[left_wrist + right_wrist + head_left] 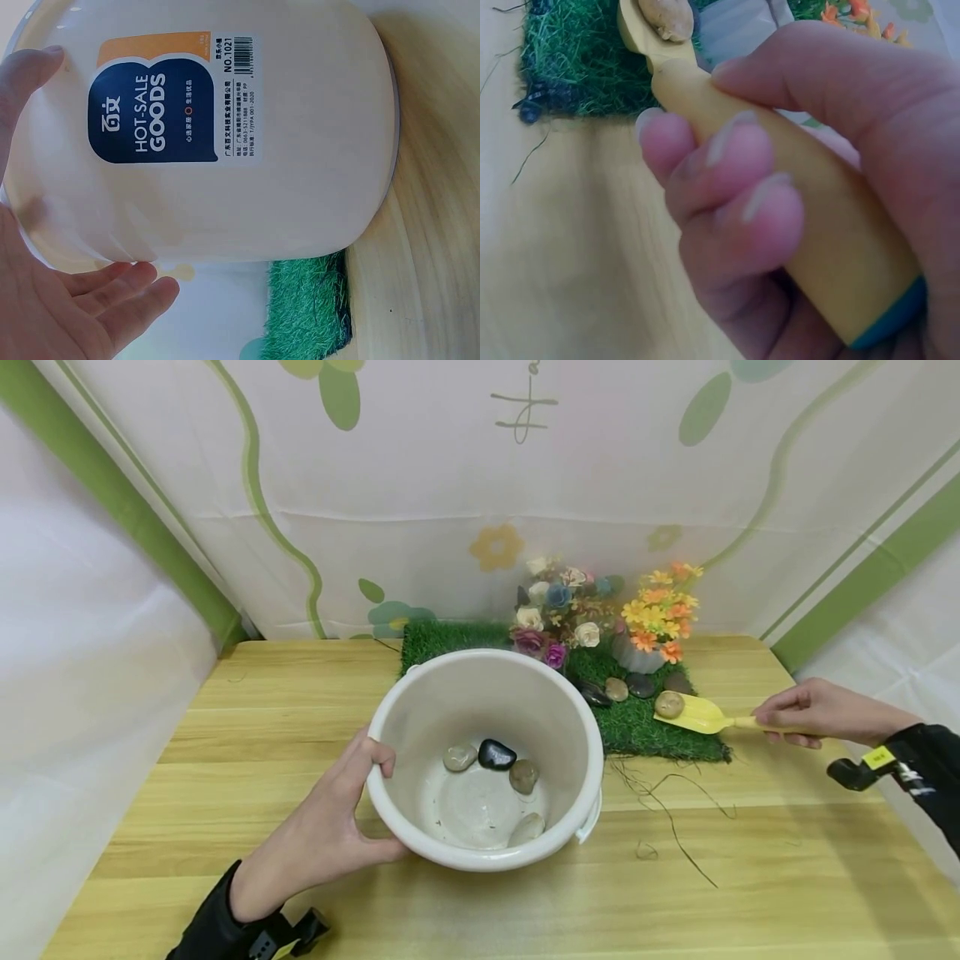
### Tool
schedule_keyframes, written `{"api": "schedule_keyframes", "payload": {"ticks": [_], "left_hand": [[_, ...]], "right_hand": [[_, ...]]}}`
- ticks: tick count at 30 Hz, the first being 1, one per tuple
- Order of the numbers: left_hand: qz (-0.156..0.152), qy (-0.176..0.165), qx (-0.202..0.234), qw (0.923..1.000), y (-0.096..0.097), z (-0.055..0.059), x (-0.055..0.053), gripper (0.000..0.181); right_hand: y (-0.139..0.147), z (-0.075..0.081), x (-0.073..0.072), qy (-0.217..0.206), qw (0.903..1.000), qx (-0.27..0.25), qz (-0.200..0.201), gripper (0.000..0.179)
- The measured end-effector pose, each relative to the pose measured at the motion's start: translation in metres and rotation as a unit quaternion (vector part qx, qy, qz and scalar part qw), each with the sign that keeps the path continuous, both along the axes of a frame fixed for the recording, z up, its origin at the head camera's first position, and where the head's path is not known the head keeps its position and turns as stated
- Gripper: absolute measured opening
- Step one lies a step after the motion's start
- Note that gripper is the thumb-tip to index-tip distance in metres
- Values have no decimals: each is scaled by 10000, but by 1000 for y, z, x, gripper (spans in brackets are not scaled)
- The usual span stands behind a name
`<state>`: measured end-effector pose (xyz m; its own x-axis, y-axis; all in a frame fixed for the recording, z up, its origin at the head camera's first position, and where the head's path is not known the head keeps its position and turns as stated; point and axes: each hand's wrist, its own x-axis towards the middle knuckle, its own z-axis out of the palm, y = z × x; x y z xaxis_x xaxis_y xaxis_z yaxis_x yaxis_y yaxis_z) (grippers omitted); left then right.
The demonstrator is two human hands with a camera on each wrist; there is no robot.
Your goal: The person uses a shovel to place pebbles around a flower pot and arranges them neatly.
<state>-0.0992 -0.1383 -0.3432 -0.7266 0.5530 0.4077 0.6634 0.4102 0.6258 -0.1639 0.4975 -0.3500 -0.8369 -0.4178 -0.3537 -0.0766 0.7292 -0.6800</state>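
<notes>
My left hand [330, 827] grips the near left rim of a white bucket [600, 752], fingertips curled over the edge and thumb against the outside. Inside the bucket lie several stones, among them a black stone [497, 755] and a brown stone [523, 776]. In the left wrist view the bucket's side shows a dark blue label [154, 112]. My right hand [821, 714] holds a yellow toy shovel [705, 717] by its handle, fingers wrapped round it in the right wrist view. A tan stone [669, 704] rests on the shovel's blade, which is over the artificial grass mat [637, 731].
On the mat's back edge stand mixed artificial flowers [558, 602] and a pot of orange and yellow flowers [660, 614]. Several stones, including a dark one [641, 685], lie before them. Loose dark strands [671, 818] lie on the wooden table [285, 735]. A printed curtain [420, 468] hangs behind.
</notes>
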Motion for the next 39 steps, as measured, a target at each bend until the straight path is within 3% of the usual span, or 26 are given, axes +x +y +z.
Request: {"api": "schedule_keyframes", "payload": {"ticks": [9, 19, 28, 39], "left_hand": [[-39, 50, 56, 10000, 1, -1, 0, 65], [-50, 44, 87, 9999, 1, -1, 0, 65], [-38, 19, 76, 10000, 0, -2, 0, 65], [-7, 114, 62, 9999, 1, -2, -1, 65]], "right_hand": [[-9, 18, -4, 17, 9992, -16, 393, 24], [-24, 36, -6, -154, 9981, 578, 174, 28], [-24, 39, -4, -270, 9968, 749, 41, 35], [-10, 43, 3, -15, 9966, 822, 105, 24]]}}
